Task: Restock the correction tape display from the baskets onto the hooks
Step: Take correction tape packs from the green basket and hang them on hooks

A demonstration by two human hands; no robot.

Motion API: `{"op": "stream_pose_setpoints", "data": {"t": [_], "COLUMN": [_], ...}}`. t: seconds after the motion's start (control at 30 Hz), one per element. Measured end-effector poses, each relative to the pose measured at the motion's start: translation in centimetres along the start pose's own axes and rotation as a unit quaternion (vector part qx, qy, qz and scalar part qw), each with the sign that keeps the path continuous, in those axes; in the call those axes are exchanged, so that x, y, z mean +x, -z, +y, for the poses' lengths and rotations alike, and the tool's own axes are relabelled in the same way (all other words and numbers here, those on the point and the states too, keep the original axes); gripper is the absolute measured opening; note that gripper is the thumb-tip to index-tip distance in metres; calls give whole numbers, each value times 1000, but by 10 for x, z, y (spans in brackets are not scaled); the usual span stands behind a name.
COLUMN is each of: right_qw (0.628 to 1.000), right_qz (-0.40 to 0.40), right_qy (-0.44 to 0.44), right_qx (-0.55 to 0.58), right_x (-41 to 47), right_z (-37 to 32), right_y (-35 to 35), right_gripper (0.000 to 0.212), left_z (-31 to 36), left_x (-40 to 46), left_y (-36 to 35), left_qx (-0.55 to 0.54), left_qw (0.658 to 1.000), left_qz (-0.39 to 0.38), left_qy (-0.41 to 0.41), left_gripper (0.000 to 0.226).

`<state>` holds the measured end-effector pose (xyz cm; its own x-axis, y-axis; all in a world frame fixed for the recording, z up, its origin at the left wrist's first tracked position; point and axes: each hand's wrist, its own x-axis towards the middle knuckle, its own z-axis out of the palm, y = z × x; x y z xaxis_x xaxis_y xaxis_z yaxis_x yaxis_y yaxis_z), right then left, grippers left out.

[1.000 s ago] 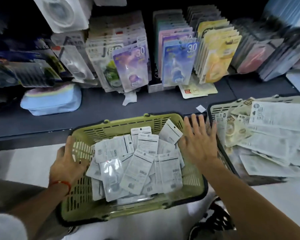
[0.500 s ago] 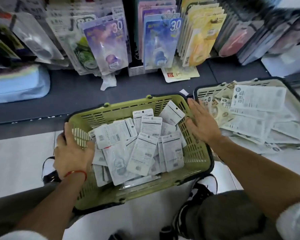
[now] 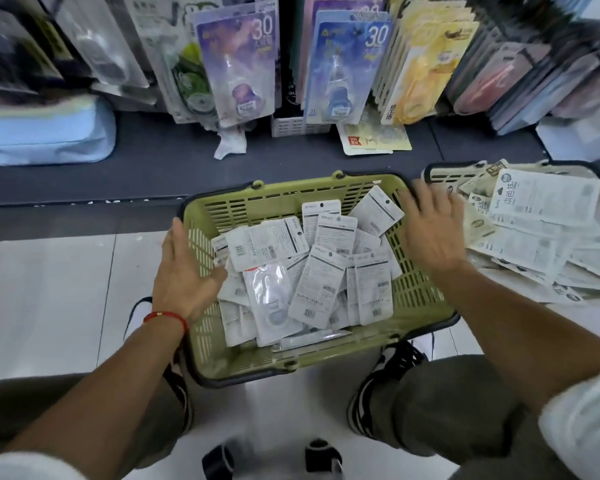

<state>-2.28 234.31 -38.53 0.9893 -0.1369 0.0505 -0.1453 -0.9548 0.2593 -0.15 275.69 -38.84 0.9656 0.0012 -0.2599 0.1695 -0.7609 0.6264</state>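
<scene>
A green basket (image 3: 420, 296) on the floor holds several white correction tape packs (image 3: 317, 268), most lying back side up. My left hand (image 3: 184, 271) hovers over the basket's left rim, palm turned inward and fingers straight, holding nothing. My right hand (image 3: 430, 230) is spread flat above the basket's right rim, also empty. A second basket (image 3: 440, 171) at the right is piled with larger cream and white packs (image 3: 541, 220). On the hooks behind hang purple packs (image 3: 239, 64), blue packs (image 3: 347, 67) and yellow packs (image 3: 426, 71).
A dark shelf ledge (image 3: 153, 168) runs in front of the display. On it lie a light blue pouch (image 3: 45, 133), a crumpled white scrap (image 3: 229, 143) and a loose yellow card (image 3: 374, 140). White floor tiles (image 3: 49, 289) spread to the left. My knees and shoes flank the green basket.
The view has dropped and moved closer to the baskets. My left hand has lifted off the green basket's left rim and turned palm inward. My right hand stays spread over the right rim.
</scene>
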Motion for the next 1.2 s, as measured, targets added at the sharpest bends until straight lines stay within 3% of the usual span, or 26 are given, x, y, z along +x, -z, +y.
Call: {"op": "stream_pose_setpoints", "data": {"t": [0.07,0.17,0.23,0.3,0.43,0.57,0.63,0.73,0.83,0.87,0.9,1.0,1.03,1.13,1.2], "right_qw": [994,962,955,958,931,896,838,701,529,500,520,763,807,831,861], "right_qz": [-60,-254,-281,-270,-333,-328,-325,-314,-321,-327,-331,-338,-354,-390,-359], "right_qy": [67,88,89,88,78,14,-29,-86,-151,-169,-185,-186,-169,-146,-144], "right_qx": [57,47,16,25,125,300,437,635,771,784,765,519,442,369,330], "right_x": [1,-5,-13,-16,-10,6,12,10,7,7,7,-3,-10,-37,-49], "right_z": [-22,-49,-53,-48,-28,-28,-41,-63,-76,-78,-82,-102,-113,-157,-184], "right_y": [-2,-15,-21,-19,16,66,87,104,105,101,92,50,36,6,-3], "right_gripper": [47,41,40,38,29,27,20,12,20,30,40,47,54,106,124], "left_z": [5,17,31,46,86,120,123,114,105,102,99,89,87,80,78], "left_x": [0,-3,-5,-10,-14,-25,-42,-56,-50,-45,-41,-29,-27,-25,-25], "left_y": [-5,-12,-17,-24,-40,-59,-68,-68,-51,-44,-37,-20,-17,-18,-23], "left_qx": [24,74,125,192,281,124,90,113,60,34,2,-188,-237,-315,-330], "left_qw": [999,995,987,978,956,955,946,949,968,975,985,979,966,931,922], "left_qz": [26,59,79,70,-23,-181,-221,-196,-83,-63,-59,-70,-62,-55,-54], "left_qy": [4,38,69,48,-85,-200,-217,-221,-230,-209,-162,37,83,176,194], "left_gripper": [113,109,105,100,81,71,82,98,67,58,49,32,30,29,31]}}
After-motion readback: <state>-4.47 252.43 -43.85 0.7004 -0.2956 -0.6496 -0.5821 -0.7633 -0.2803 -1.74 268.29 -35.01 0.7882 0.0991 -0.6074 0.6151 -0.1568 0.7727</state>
